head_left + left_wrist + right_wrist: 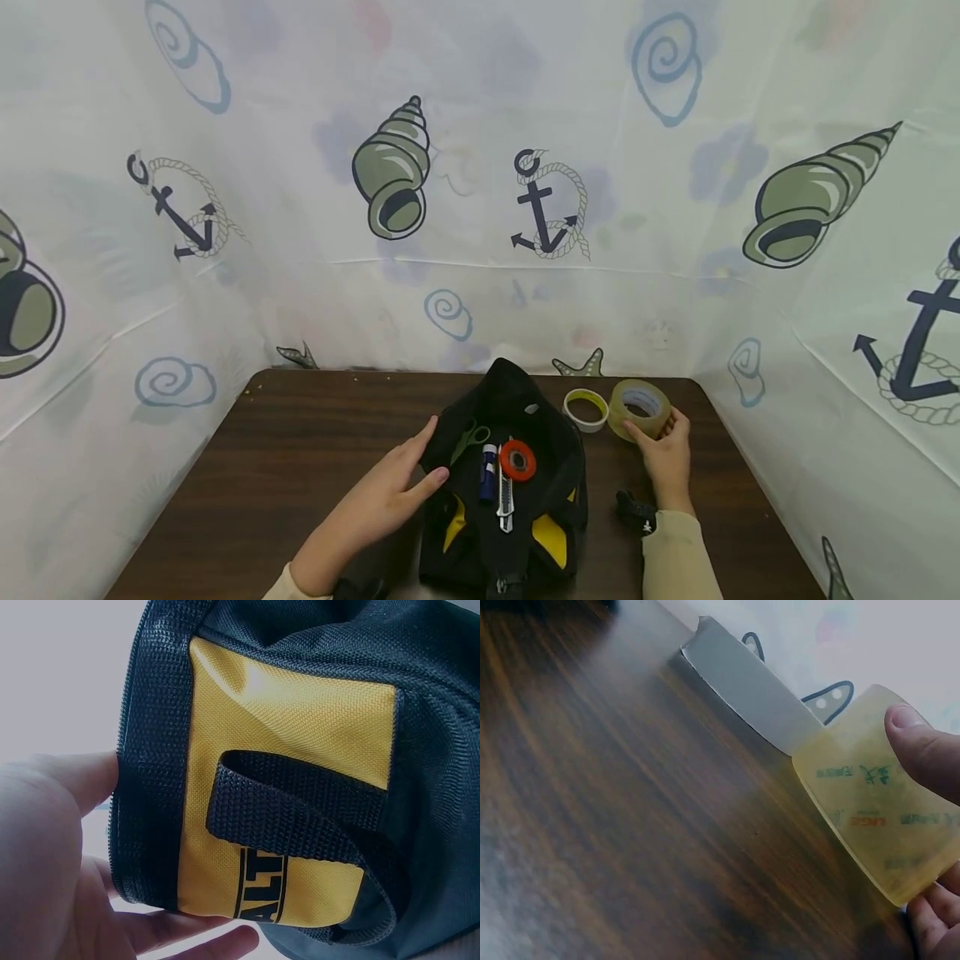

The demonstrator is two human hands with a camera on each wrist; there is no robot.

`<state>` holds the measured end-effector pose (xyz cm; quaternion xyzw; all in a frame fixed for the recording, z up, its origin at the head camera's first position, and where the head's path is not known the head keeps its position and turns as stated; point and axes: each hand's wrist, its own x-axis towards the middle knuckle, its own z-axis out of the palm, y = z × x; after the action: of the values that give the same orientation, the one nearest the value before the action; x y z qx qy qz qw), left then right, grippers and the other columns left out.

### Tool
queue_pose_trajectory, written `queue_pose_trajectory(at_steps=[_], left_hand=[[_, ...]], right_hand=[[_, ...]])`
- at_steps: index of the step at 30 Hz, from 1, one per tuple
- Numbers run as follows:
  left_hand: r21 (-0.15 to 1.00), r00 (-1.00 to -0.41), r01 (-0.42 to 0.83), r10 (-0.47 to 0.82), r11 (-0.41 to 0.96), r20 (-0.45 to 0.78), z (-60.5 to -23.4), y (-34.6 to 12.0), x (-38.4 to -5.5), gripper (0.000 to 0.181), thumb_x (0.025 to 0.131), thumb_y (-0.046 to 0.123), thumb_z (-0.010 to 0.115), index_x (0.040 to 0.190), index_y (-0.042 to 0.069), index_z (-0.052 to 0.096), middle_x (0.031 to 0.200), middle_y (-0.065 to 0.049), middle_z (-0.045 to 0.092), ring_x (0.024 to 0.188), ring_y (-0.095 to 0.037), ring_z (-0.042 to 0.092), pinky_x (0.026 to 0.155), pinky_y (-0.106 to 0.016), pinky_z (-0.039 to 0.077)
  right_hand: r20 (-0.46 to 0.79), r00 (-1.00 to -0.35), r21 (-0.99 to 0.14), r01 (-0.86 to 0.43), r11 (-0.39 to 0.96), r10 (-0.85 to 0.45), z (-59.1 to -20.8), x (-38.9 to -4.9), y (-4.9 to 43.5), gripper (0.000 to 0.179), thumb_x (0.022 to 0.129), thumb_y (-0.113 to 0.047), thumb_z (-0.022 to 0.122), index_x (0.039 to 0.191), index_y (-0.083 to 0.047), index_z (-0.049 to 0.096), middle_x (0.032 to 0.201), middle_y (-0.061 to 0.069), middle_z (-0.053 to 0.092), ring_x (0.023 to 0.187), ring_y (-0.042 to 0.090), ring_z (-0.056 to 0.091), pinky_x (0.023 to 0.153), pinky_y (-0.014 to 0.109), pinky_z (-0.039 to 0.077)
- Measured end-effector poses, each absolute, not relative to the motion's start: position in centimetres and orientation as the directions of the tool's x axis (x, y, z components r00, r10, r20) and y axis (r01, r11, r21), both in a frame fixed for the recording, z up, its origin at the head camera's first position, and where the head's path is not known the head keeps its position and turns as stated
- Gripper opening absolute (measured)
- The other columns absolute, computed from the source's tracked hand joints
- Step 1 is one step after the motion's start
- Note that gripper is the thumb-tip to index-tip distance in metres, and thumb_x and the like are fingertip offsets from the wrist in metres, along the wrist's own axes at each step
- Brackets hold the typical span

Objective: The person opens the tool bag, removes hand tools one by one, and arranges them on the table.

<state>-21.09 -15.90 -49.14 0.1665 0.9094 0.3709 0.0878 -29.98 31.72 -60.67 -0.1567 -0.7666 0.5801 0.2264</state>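
A black and yellow fabric tool bag [572,454] lies with its zippered mouth spread wide. My left hand [378,496] holds the bag's left edge; in the left wrist view its thumb touches the zipper edge [154,750] and other fingers reach under the yellow panel [292,712]. Inside are green-handled scissors [481,434], a blue glue stick [488,475], a box cutter [506,504] and a red tape roll [529,459]. At the right, my right hand [669,457] grips a clear yellowish packing tape roll [870,802] between thumb and fingers.
A white roll [587,427] with a yellow inside stands beside the packing tape, at the back of the brown wooden table [315,442]. Near the right wrist is a small black object [634,510]. A patterned white curtain [480,208] encloses the table's back and sides.
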Motion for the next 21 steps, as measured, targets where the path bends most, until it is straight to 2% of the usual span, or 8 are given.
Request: queue_pose_trajectory(at_steps=[5,9,16,21], left_hand=[[0.699,-0.929,0.249,0.368,0.671,-0.023,-48.8,-15.9,-21.2,0.087,0.106,0.074,0.050,0.176,0.039,0.011,0.180,-0.004,0.028,0.165,-0.043,0.032,0.128,-0.075,0.027],[0.696,-0.929,0.251,0.370,0.673,-0.023,-48.8,-15.9,-21.2,0.087,0.106,0.074,0.050,0.176,0.039,0.011,0.180,-0.004,0.028,0.165,-0.044,0.031,0.128,-0.075,0.027],[0.695,-0.932,0.241,0.361,0.678,-0.029,-49.0,-15.9,-21.2,0.088,0.105,0.076,0.049,0.175,0.041,0.011,0.180,-0.003,0.029,0.165,-0.043,0.031,0.127,-0.076,0.026],[0.692,-0.933,0.243,0.360,0.680,-0.026,-49.2,-15.9,-21.1,0.089,0.105,0.076,0.050,0.176,0.037,0.013,0.180,-0.003,0.030,0.165,-0.044,0.032,0.127,-0.076,0.027]], right_hand=[[0.141,-0.867,-0.965,-0.012,0.263,0.478,-60.1,-30.1,31.8,0.106,0.093,-0.025,0.091,0.170,-0.002,0.021,0.168,0.030,0.038,0.158,0.043,0.041,0.128,0.057,0.037],[0.192,-0.817,-0.955,-0.028,0.295,0.543,-58.6,-29.6,31.6,0.104,0.094,-0.029,0.089,0.169,0.001,0.023,0.170,0.031,0.030,0.160,0.048,0.033,0.130,0.062,0.032],[0.357,-0.693,-0.927,-0.180,0.329,0.626,-56.2,-29.4,31.0,0.074,0.098,-0.022,0.084,0.158,0.000,0.046,0.158,0.024,0.043,0.154,0.040,0.040,0.131,0.056,0.033],[0.398,-0.676,-0.914,-0.234,0.331,0.620,-54.5,-28.8,30.6,0.068,0.098,-0.021,0.084,0.154,-0.002,0.050,0.157,0.019,0.045,0.151,0.035,0.042,0.132,0.048,0.033]])
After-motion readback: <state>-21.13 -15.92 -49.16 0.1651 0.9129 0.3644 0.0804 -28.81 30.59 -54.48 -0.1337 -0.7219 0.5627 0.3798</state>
